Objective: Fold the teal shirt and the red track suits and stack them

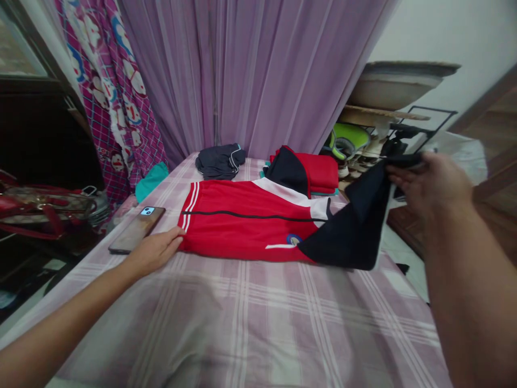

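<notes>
Pinching the dark sleeve [351,226] aloft, right hand [428,186] seemingly clenched; left hand [155,250] flat, released, on red jersey [242,226]

A red jacket [246,226] (white stripes, navy sleeve) is laid on a pink-and-white checked bedsheet [250,318]; lilac curtains [258,70] are hung far behind.

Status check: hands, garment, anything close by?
Left hand flat on red jersey's hem. Right hand pinching its navy sleeve, lifted. Black smartphone beside left hand.
</notes>
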A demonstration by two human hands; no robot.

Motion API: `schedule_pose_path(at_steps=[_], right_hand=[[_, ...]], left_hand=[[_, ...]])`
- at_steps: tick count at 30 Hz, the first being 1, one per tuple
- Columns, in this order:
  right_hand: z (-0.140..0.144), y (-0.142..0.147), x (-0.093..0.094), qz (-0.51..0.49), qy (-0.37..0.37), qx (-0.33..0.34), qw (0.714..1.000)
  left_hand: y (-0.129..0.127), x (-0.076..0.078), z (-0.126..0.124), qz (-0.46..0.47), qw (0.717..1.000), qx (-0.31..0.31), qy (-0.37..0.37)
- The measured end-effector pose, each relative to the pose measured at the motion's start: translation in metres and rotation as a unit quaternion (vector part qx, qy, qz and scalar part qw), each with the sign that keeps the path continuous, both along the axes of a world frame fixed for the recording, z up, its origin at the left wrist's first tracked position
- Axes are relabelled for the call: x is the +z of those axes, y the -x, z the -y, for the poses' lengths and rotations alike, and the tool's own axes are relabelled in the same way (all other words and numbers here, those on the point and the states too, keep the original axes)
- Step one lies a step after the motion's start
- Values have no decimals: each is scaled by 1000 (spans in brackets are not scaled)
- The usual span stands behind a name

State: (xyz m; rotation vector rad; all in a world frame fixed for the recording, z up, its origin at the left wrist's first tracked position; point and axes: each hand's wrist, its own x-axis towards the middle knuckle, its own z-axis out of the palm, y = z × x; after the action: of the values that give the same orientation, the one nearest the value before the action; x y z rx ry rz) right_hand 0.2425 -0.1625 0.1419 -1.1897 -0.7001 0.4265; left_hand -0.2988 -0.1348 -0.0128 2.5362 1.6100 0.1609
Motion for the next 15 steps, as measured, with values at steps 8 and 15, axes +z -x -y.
schedule_pose_path(at_steps=[8,15], right_hand=[[-97,11,-36,189,271,128,935],[-12,-32,-143,415,451,101,784]], left_hand=[[-35,0,-60,-48,991,127,4],[13,-24,-48,102,974,201,21]])
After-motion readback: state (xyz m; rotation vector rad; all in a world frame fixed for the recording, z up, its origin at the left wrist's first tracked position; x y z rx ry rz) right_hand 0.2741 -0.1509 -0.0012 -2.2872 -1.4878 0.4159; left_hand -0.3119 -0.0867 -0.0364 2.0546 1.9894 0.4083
